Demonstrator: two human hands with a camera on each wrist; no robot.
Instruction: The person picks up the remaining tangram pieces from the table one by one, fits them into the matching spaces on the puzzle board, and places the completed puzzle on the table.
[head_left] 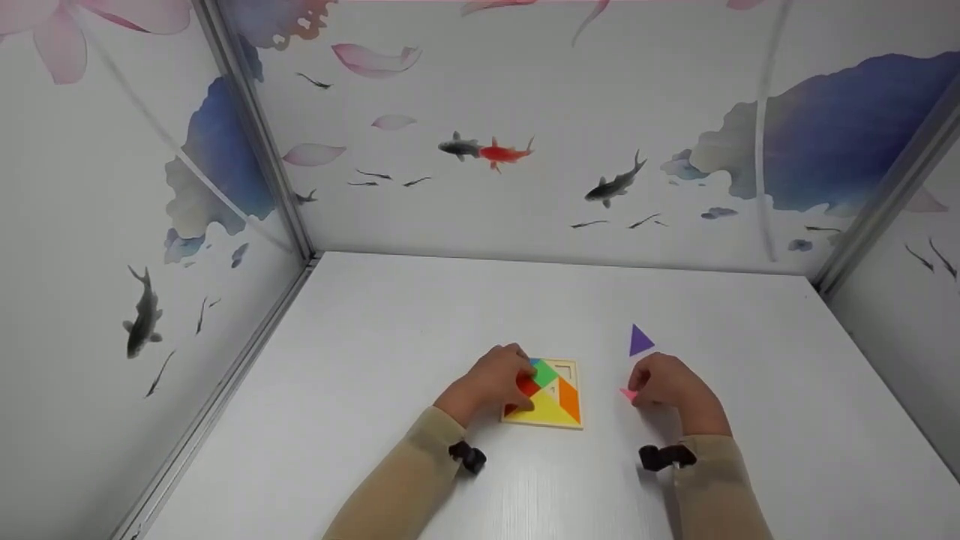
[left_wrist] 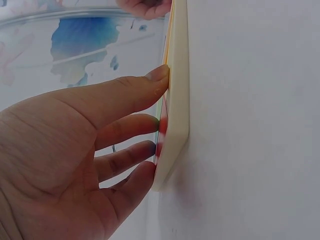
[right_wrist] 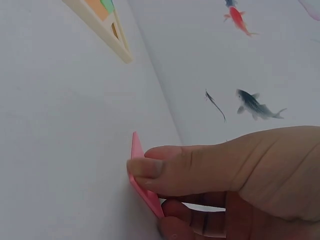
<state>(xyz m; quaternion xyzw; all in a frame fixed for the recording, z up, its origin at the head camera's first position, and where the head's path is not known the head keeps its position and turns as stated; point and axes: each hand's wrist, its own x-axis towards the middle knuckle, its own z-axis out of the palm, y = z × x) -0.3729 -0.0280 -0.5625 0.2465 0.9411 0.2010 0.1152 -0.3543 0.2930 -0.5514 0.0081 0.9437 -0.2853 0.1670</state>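
Note:
A square wooden tangram board (head_left: 580, 426) lies flat on the table under my left hand (head_left: 501, 382). Its thumb and fingertips rest on the board's top face near the left side, over a red piece (head_left: 527, 385). In the board also sit a green square (head_left: 545, 374), a yellow triangle (head_left: 546, 411), an orange parallelogram (head_left: 568, 400) and a partly covered blue piece. Bare wood shows at the upper right corner and in a small middle slot. To the right, my right hand (head_left: 664, 381) pinches a pink triangle (right_wrist: 141, 185) between thumb and fingers, close over the table.
A purple triangle (head_left: 640, 341) lies on the white table (head_left: 390, 322) just beyond my right hand. White panels (head_left: 525, 90) painted with fish and petals close off the back and both sides, joined by metal posts (head_left: 259, 127). Black straps with small devices (head_left: 469, 456) sit on both wrists.

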